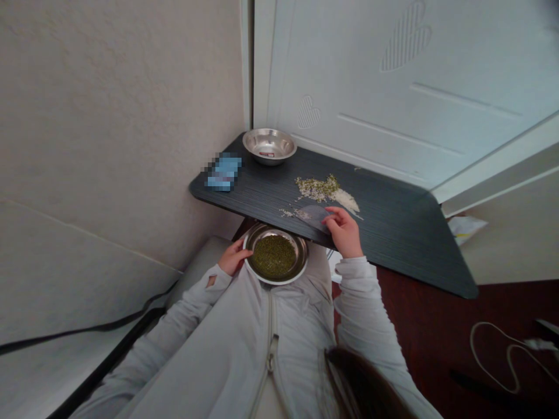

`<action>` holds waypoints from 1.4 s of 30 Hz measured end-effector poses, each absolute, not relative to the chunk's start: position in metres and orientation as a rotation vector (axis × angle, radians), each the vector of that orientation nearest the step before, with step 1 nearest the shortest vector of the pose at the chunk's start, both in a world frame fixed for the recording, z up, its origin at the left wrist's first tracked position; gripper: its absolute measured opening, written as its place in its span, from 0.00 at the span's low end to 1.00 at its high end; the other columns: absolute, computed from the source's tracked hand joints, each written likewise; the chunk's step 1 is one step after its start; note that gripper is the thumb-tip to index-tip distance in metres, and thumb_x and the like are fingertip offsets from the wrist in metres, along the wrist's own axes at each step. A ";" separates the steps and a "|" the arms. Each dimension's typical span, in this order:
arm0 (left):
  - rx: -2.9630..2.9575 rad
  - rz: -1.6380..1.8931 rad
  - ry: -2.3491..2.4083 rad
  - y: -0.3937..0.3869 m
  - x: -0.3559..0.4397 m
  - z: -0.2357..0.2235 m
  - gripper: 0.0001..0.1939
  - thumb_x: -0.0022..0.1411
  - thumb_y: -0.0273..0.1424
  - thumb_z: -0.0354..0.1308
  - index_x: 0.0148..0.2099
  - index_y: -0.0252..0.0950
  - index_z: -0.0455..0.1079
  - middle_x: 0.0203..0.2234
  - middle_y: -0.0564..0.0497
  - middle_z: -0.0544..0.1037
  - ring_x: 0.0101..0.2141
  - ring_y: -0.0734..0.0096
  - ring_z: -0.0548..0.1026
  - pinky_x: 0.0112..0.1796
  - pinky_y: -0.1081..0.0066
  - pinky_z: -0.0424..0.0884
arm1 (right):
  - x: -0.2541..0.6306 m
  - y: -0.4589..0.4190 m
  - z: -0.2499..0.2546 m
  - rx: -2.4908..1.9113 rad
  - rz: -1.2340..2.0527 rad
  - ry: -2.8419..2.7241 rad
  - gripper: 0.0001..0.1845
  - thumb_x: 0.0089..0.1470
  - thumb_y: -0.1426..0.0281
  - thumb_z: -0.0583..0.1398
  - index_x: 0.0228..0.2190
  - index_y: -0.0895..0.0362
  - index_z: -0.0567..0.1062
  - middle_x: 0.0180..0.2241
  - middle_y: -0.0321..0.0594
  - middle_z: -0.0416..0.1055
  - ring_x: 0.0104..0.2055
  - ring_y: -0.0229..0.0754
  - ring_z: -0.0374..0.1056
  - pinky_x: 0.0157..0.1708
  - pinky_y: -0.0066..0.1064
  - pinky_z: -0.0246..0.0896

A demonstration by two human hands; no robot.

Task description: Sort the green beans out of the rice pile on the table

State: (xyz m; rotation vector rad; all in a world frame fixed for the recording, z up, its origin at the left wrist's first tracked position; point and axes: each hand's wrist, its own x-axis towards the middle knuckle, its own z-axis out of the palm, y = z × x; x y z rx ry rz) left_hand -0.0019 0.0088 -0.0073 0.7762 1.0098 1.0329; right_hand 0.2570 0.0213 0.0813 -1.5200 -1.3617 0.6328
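a bowl (301, 251) of green beans (274, 256) sits at the lap (318, 265), just below the frame's centre, its rim gripped by the left hand (233, 257), thumb over the edge (the other fingers partly hidden). right of centre, the right hand (345, 231) pinches a clear sheet (312, 216), fingertips nearly together, at the dark table (406, 233). beyond lies a mixed pile of grains (321, 188); upper centre, a steel bowl (269, 139).

A home room, apparently (heart-embossed white door (349, 75))

left hand (232, 258) hangs onto round silver metal bowl (300, 251) of green beans (274, 257) | right hand (343, 228) pinches rounded see-through grey sheet (312, 216)
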 end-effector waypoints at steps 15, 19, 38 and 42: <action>0.769 1.042 1.025 0.008 -0.001 -0.005 0.23 0.34 0.27 0.60 0.39 0.30 0.66 0.31 0.48 0.74 0.38 0.60 0.67 0.42 0.60 0.57 | 0.256 0.021 0.081 -1.505 0.697 -1.471 0.17 0.39 0.71 0.51 0.36 0.58 0.65 0.22 0.34 0.66 0.23 0.32 0.58 0.25 0.25 0.52; 0.754 1.033 1.008 0.008 0.000 -0.005 0.23 0.34 0.27 0.60 0.38 0.31 0.66 0.31 0.49 0.74 0.37 0.60 0.68 0.42 0.61 0.58 | 0.257 0.021 0.082 -1.488 0.702 -1.515 0.16 0.40 0.71 0.51 0.36 0.57 0.65 0.22 0.33 0.66 0.24 0.33 0.59 0.27 0.26 0.53; 0.750 1.040 1.003 0.009 0.000 -0.008 0.25 0.33 0.27 0.60 0.40 0.31 0.66 0.32 0.48 0.73 0.39 0.59 0.67 0.43 0.60 0.57 | 0.256 0.020 0.081 -1.462 0.674 -1.531 0.17 0.42 0.67 0.51 0.37 0.57 0.64 0.24 0.35 0.67 0.24 0.32 0.58 0.25 0.25 0.52; 0.736 1.027 1.001 0.009 0.000 -0.007 0.26 0.33 0.28 0.60 0.41 0.31 0.65 0.32 0.48 0.74 0.38 0.59 0.68 0.42 0.60 0.58 | 0.256 0.020 0.081 -1.483 0.662 -1.562 0.17 0.43 0.67 0.51 0.37 0.57 0.65 0.25 0.35 0.67 0.25 0.33 0.59 0.27 0.25 0.53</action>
